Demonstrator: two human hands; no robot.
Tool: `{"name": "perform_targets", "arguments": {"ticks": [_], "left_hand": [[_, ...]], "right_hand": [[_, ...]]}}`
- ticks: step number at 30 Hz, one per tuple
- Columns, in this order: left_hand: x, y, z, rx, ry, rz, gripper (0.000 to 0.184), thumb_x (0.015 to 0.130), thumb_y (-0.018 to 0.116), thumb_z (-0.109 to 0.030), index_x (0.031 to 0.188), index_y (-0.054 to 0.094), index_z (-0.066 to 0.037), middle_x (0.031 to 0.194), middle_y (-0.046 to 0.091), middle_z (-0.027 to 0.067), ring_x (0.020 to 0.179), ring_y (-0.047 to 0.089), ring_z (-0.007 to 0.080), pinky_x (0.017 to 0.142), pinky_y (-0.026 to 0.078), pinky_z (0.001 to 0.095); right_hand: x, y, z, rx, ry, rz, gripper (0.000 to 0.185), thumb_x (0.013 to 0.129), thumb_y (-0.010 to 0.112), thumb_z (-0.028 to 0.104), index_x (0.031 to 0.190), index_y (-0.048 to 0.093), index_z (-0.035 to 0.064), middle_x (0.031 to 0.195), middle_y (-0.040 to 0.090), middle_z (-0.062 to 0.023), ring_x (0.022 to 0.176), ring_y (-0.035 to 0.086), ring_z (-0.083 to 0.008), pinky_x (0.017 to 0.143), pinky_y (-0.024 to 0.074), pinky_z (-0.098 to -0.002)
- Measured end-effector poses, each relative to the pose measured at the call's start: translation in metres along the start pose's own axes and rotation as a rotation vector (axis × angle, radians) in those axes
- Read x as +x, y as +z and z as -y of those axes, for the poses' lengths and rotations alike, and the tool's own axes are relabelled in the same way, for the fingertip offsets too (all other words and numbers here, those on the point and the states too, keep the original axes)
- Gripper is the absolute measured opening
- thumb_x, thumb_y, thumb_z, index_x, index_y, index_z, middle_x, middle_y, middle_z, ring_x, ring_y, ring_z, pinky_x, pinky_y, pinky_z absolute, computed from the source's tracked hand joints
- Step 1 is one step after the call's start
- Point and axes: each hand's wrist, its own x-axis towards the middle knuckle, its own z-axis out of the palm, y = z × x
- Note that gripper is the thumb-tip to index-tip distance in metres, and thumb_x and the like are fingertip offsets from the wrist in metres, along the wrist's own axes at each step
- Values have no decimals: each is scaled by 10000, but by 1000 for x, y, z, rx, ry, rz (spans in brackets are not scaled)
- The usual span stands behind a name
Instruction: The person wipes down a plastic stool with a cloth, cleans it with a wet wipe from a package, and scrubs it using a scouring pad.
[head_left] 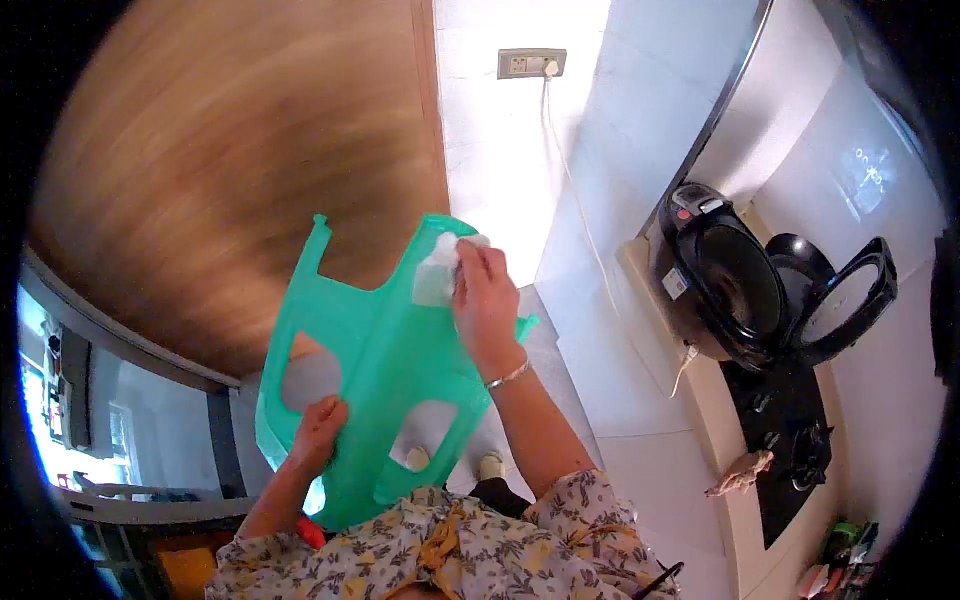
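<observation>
A green plastic stool is held up in front of my body, its legs pointing outward and large cut-outs showing in its sides. My left hand grips it at the edge of a side opening, fingers closed round the plastic. Higher up, my right hand presses a white cloth against the stool near the end of one leg. Part of the cloth is hidden under my fingers. A bracelet circles my right wrist.
On the right, a rice cooker with its lid up stands on the counter, beside a black gas stove with a crumpled cloth. Its white cord runs to a wall socket. A wooden door is at left.
</observation>
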Motion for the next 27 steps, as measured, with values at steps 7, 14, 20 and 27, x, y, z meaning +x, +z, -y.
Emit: {"name": "perform_targets", "arguments": {"ticks": [7, 14, 20, 27], "left_hand": [[-8, 7, -22, 145, 38, -29, 270, 924, 507, -214, 708, 456, -61, 643, 391, -57, 619, 381, 41, 526, 314, 255], [-3, -6, -11, 259, 119, 12, 258, 935, 481, -204, 728, 457, -52, 658, 402, -52, 645, 375, 59, 553, 327, 256], [9, 5, -23, 185, 140, 84, 278, 950, 457, -251, 753, 444, -56, 700, 403, -50, 667, 373, 58, 567, 334, 250], [28, 7, -32, 90, 81, 49, 277, 954, 466, -291, 779, 488, -78, 734, 442, -65, 695, 408, 40, 595, 359, 228]], "right_hand": [[-53, 3, -23, 18, 215, 245, 141, 778, 573, 33, 919, 568, 28, 915, 542, -167, 729, 587, -355, 605, 507, -439], [7, -17, -22, 64, 318, -142, 200, 801, 544, -10, 1001, 539, -16, 907, 534, -207, 847, 523, -384, 727, 441, -446], [-3, -19, -13, -38, 229, -122, 259, 861, 538, 30, 1116, 512, -7, 922, 539, -191, 824, 529, -362, 743, 452, -433], [-50, -12, 30, 222, 93, 141, 341, 785, 586, -38, 1122, 537, -7, 985, 577, -174, 849, 588, -345, 706, 498, -374]]}}
